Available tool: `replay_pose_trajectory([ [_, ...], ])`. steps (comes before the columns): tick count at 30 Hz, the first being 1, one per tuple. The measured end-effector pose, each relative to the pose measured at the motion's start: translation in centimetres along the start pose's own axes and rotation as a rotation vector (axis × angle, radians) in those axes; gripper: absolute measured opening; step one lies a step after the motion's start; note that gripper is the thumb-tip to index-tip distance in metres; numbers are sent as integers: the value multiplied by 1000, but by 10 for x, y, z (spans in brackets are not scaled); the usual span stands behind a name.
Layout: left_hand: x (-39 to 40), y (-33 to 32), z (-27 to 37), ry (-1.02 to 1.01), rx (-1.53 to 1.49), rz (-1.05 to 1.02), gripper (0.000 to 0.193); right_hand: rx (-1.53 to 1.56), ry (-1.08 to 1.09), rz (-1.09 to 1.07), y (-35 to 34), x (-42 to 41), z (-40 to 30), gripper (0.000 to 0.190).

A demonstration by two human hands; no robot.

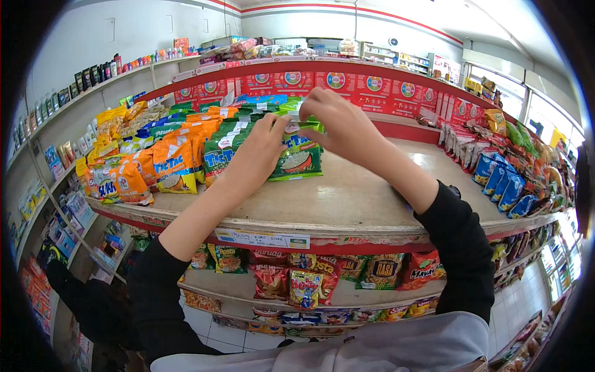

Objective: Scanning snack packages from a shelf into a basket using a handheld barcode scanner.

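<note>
Both my hands are at the top of a green Tic Tac snack packet (297, 156), which stands upright on the wooden shelf (353, 190). My left hand (260, 151) is at the packet's upper left edge, its fingers bent; whether they pinch the packet is hard to tell. My right hand (341, 125) arches over the upper right corner, with thumb and fingers apart around the top edge. Close on the left stands another green Tic Tac packet (218, 156), with more green packets behind. Farther left are orange Tic Tac packets (174, 162) in a row.
Red printed boxes (334, 88) line the back of the shelf. Blue packets (499, 179) and red and white packets (465, 144) stand at the right. A paper label (262, 238) is on the shelf's front edge. Below hang more snack packets (381, 272). A dark-clothed person (93, 302) is at the lower left.
</note>
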State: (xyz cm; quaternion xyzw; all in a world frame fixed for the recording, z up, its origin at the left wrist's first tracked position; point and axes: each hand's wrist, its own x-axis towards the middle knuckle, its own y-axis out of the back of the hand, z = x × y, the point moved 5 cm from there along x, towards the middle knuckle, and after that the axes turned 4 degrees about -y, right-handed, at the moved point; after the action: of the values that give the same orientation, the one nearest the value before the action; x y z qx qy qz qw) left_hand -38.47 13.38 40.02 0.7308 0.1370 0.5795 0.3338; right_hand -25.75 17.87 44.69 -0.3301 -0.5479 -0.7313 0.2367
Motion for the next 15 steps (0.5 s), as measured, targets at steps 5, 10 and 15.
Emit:
replay_pose_trajectory([
  [5,-9,26,7,-67,-38,48,47,-113,170,-103,-34,-16,-12,32],
  [10,-40,53,-10,19,202,5,51,-252,269,-117,-55,-28,-14,47],
  [15,-60,42,-24,127,351,-206,63,-349,219,-169,-72,-35,-18,46],
])
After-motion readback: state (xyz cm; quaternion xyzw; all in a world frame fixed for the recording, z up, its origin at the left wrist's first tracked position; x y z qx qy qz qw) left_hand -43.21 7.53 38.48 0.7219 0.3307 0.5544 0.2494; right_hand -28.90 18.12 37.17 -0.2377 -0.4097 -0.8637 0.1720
